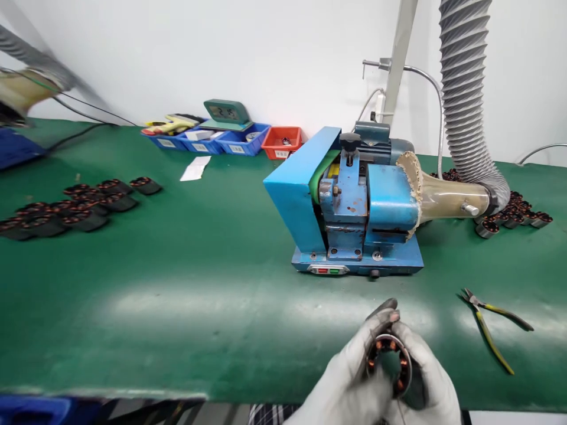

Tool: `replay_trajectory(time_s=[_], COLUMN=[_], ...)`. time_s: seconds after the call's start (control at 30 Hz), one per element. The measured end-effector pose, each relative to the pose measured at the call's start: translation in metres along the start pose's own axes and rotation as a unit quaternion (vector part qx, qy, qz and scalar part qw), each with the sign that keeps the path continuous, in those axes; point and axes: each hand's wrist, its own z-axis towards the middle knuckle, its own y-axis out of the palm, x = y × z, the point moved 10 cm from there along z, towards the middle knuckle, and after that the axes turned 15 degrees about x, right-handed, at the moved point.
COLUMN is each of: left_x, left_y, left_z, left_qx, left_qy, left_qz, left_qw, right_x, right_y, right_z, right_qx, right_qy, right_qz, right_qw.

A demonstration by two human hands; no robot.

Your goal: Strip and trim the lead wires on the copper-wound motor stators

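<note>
Both of my hands wear pale gloves with dark fingertips. Between them, above the table's front edge, is a motor stator (404, 367), a metal ring with copper windings round its inside. My left hand (348, 378) is closed round the stator's left side; its lower fingers are blurred. My right hand (432, 378) wraps the right side of the same ring. The stator's open end faces me, and the green table shows through its hole. A pair of cutting pliers (481, 307) with yellow-green handles lies spread on the table to the right of my hands.
A blue belt machine (301, 195) stands ahead, its clear funnel (452, 198) joined to a grey hose (467, 88). More stators (84, 206) lie at left, others (514, 212) at right. Blue bins (243, 141), a red bin (282, 141) and a clock (227, 112) line the wall.
</note>
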Motion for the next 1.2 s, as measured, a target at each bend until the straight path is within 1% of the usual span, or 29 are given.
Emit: replay_trajectory(time_s=[0.1,0.17,0.2,0.23,0.3,0.33,0.37,0.4,0.47,0.5,0.53,0.57,0.63,0.7,0.73,0.77,0.83,0.87,0.9,1.0,1.07,1.17,1.2], left_x=[0.009,0.010,0.011,0.014,0.022,0.025,0.026,0.024,0.017,0.015,0.015,0.018,0.027,0.036,0.039,0.041,0.039,0.036,0.032,0.019,0.013,0.015,0.017], left_y=[0.001,0.002,-0.001,-0.007,-0.028,-0.037,-0.042,-0.041,-0.034,-0.032,-0.034,-0.038,-0.050,-0.058,-0.058,-0.054,-0.041,-0.036,-0.032,-0.024,-0.024,-0.033,-0.033], left_z=[-0.003,-0.002,0.000,0.002,0.006,0.006,0.006,0.007,0.007,0.006,0.006,0.005,0.004,0.003,0.003,0.004,0.006,0.006,0.005,0.002,0.001,0.001,0.001], left_qx=[-0.021,-0.023,-0.011,0.014,0.096,0.129,0.143,0.139,0.104,0.098,0.108,0.134,0.195,0.236,0.238,0.226,0.178,0.158,0.143,0.110,0.107,0.146,0.148], left_qy=[0.022,0.025,0.027,0.035,0.065,0.075,0.071,0.056,0.019,0.013,0.020,0.037,0.081,0.114,0.118,0.114,0.088,0.073,0.057,0.019,0.016,0.040,0.044], left_qz=[-0.013,-0.050,-0.075,-0.107,-0.161,-0.163,-0.144,-0.106,-0.012,0.016,0.023,0.015,-0.036,-0.064,-0.051,-0.022,0.047,0.060,0.056,-0.003,-0.037,-0.085,-0.088], left_qw=[0.999,0.998,0.997,0.994,0.980,0.975,0.977,0.983,0.994,0.995,0.994,0.990,0.977,0.963,0.963,0.967,0.979,0.983,0.987,0.994,0.993,0.985,0.984], right_x=[-0.004,-0.011,-0.013,-0.015,-0.014,-0.012,-0.009,-0.008,-0.008,-0.010,-0.012,-0.014,-0.017,-0.016,-0.015,-0.014,-0.012,-0.011,-0.010,-0.007,-0.007,-0.009,-0.008], right_y=[-0.007,-0.012,-0.014,-0.016,-0.021,-0.023,-0.025,-0.025,-0.025,-0.026,-0.025,-0.025,-0.025,-0.026,-0.026,-0.026,-0.025,-0.024,-0.023,-0.020,-0.021,-0.023,-0.024], right_z=[0.006,0.010,0.012,0.013,0.015,0.015,0.015,0.015,0.015,0.016,0.016,0.017,0.017,0.017,0.017,0.016,0.013,0.011,0.010,0.008,0.010,0.013,0.013], right_qx=[0.026,0.048,0.061,0.077,0.111,0.124,0.132,0.135,0.134,0.132,0.129,0.125,0.120,0.121,0.120,0.118,0.108,0.099,0.090,0.074,0.077,0.089,0.088], right_qy=[-0.019,-0.032,-0.032,-0.027,-0.005,0.009,0.020,0.026,0.020,0.010,-0.002,-0.013,-0.025,-0.024,-0.023,-0.024,-0.032,-0.035,-0.035,-0.018,-0.006,0.005,0.009], right_qz=[-0.031,-0.050,-0.051,-0.047,-0.032,-0.024,-0.017,-0.012,-0.016,-0.023,-0.029,-0.037,-0.043,-0.036,-0.033,-0.031,-0.032,-0.034,-0.034,-0.026,-0.024,-0.028,-0.024], right_qw=[0.999,0.997,0.996,0.996,0.993,0.992,0.991,0.990,0.991,0.991,0.991,0.991,0.991,0.992,0.992,0.992,0.993,0.994,0.995,0.997,0.997,0.996,0.996])
